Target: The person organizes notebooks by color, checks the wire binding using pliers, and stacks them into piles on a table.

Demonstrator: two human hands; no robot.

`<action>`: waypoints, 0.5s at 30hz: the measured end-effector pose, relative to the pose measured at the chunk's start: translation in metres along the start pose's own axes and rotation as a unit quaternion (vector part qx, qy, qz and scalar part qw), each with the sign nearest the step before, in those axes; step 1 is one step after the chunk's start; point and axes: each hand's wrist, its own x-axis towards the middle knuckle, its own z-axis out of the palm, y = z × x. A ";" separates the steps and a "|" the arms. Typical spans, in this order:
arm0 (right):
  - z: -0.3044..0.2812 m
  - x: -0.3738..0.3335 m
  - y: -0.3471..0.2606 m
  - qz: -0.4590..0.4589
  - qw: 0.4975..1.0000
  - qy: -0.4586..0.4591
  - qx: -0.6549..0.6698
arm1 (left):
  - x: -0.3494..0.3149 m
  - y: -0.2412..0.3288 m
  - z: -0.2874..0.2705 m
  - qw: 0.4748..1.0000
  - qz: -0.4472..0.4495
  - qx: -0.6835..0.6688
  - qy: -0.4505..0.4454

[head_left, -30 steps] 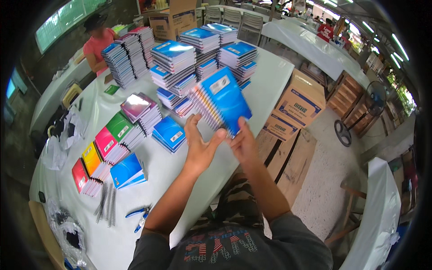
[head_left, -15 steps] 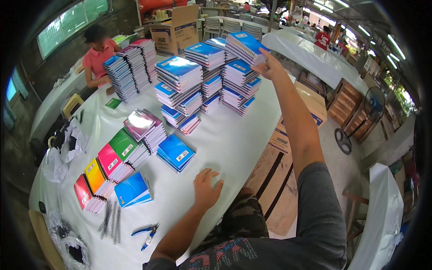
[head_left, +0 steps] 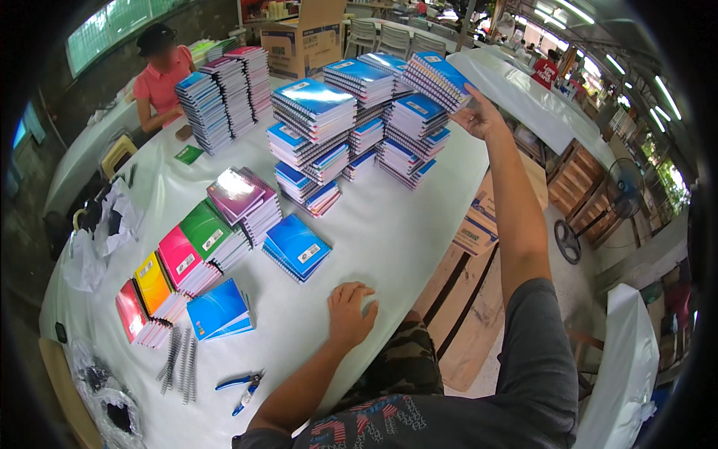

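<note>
At the far right of the stacks, my right hand (head_left: 481, 114) grips the near right edge of a bundle of blue spiral notebooks (head_left: 436, 78). The bundle is tilted over the top of a blue notebook stack (head_left: 416, 112); whether it touches the stack I cannot tell. My left hand (head_left: 351, 314) rests on the white-covered table (head_left: 359, 254) near its front edge, fingers apart and holding nothing. Just beyond that hand lies a small pile of blue notebooks (head_left: 298, 248). Another blue pile (head_left: 220, 310) lies farther left.
A row of coloured notebook piles (head_left: 179, 258) runs along the left, near loose wire coils (head_left: 179, 359) and blue-handled pliers (head_left: 243, 389). Tall notebook stacks (head_left: 224, 93) stand by a seated person (head_left: 161, 82). Right of the table are a carton (head_left: 479, 224) and a fan (head_left: 623, 187).
The view has shifted slightly, moving the far stacks rightward in the picture. My right hand keeps its grip on the notebook bundle, and my left hand still rests on the table.
</note>
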 end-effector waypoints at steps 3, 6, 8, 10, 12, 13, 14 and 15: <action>-0.005 0.008 0.004 0.031 0.998 0.028 -0.036 | 0.001 0.002 -0.001 1.000 0.007 -0.002 0.002; 0.003 0.013 0.022 0.009 0.993 0.083 -0.079 | 0.001 -0.002 -0.004 1.000 0.006 0.001 0.007; 0.005 0.016 0.019 0.017 0.991 0.082 -0.103 | 0.001 -0.002 -0.004 1.000 0.006 0.001 0.006; 0.005 0.021 0.014 0.031 0.990 0.087 -0.105 | 0.001 -0.001 -0.003 1.000 0.006 0.000 0.005; 0.003 0.026 0.007 0.043 0.989 0.094 -0.109 | 0.001 0.002 -0.002 1.000 0.010 0.002 0.006; 0.002 0.028 0.005 0.043 0.987 0.080 -0.135 | 0.000 0.002 -0.002 1.000 0.010 0.000 0.004; 0.000 0.029 0.004 0.042 0.984 0.067 -0.161 | 0.000 0.002 -0.002 1.000 0.011 0.000 0.004; -0.003 0.029 0.001 0.041 0.983 0.071 -0.161 | 0.000 0.003 -0.001 1.000 0.013 -0.001 0.004</action>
